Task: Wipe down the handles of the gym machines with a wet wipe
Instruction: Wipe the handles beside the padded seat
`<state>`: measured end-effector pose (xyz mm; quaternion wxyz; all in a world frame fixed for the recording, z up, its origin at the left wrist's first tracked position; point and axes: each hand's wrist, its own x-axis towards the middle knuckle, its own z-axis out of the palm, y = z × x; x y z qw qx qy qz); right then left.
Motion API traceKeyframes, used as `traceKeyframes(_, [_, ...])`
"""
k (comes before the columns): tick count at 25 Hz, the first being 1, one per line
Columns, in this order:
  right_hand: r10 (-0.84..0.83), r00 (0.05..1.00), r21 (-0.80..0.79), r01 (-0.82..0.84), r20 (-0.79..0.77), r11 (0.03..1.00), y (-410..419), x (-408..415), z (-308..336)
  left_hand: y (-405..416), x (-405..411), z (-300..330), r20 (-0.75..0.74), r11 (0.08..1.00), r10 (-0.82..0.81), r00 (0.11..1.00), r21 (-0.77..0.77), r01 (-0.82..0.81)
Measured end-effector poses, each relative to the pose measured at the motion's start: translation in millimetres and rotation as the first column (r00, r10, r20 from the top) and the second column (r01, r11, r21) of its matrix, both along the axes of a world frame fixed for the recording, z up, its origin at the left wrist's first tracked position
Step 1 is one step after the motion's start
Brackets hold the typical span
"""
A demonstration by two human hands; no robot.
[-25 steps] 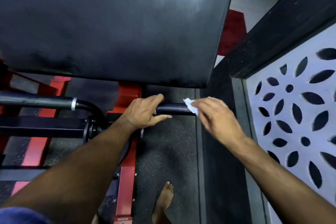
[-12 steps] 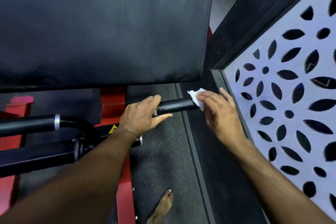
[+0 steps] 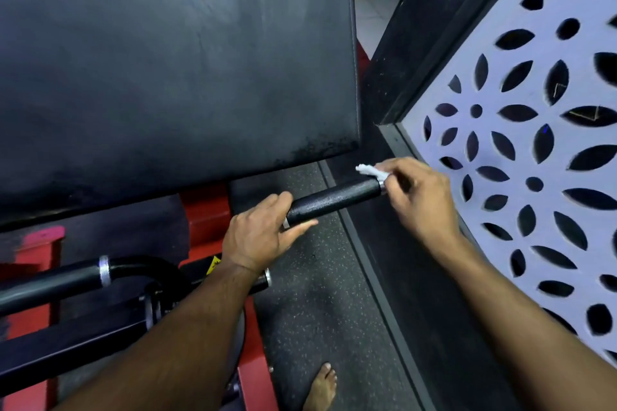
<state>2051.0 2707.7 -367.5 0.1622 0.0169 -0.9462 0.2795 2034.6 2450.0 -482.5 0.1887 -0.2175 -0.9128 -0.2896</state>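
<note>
Big black padded rest [image 3: 173, 57] filling the far left, worn and scuffed along its near edge. Red frame [image 3: 203, 210] peeking out beneath it. Second black bar with a silver ring [image 3: 104, 270] low on the left. Speckled dark rubber floor [image 3: 310, 304] down the middle. White panel with leaf-shaped cutouts [image 3: 521, 177] on the right, dark-framed. Bare foot [image 3: 320, 387] at the near edge.

The place was a gym. A large black padded bench pad [image 3: 173, 57] stood above the gripped handle [image 3: 334, 198], on a red steel machine frame [image 3: 253, 380]. Speckled rubber flooring [image 3: 310, 304] lay below the grip, and a white perforated panel [image 3: 521, 150] stood just right of it.
</note>
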Motion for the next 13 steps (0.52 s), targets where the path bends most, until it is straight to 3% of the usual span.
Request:
traceKeyframes(1, [-0.099, 0.989, -0.198, 0.119, 0.109, 0.973, 0, -7, 0, 0, 0, 0, 0.009, 1.0, 0.003, 1.0, -0.001, -0.003])
traceKeyframes(3, [-0.126, 0.929, -0.579, 0.318, 0.347, 0.75, -2, -13, -5, 0, 0, 0, 0.014, 1.0, 0.009, 1.0, -0.011, -0.009])
traceKeyframes(5, [-0.097, 0.877, -0.748, 0.455, 0.471, 0.484, -5, -5, -12, 1, 1, 1, 0.014, 1.0, 0.01, 1.0, -0.013, -0.009])
traceKeyframes(7, [-0.143, 0.857, -0.8, 0.514, 0.495, 0.31, -13, 9, -19, 1, 1, 2, 0.016, 1.0, 0.019, 1.0, -0.013, -0.019])
traceKeyframes(9, [-0.206, 0.858, -0.825, 0.511, 0.471, 0.24, -25, 18, -24, 2, 1, 3, 0.013, 1.0, 0.019, 1.0, -0.009, -0.019])
traceKeyframes(12, [-0.206, 0.887, -0.832, 0.46, 0.413, 0.311, -28, 7, -26, 2, 1, 2, 0.006, 1.0, 0.01, 1.0, -0.012, -0.01])
traceKeyframes(13, [-0.154, 0.898, -0.851, 0.441, 0.413, 0.285, -24, 1, -26, 2, 1, 3, 0.006, 1.0, 0.006, 1.0, -0.011, -0.006])
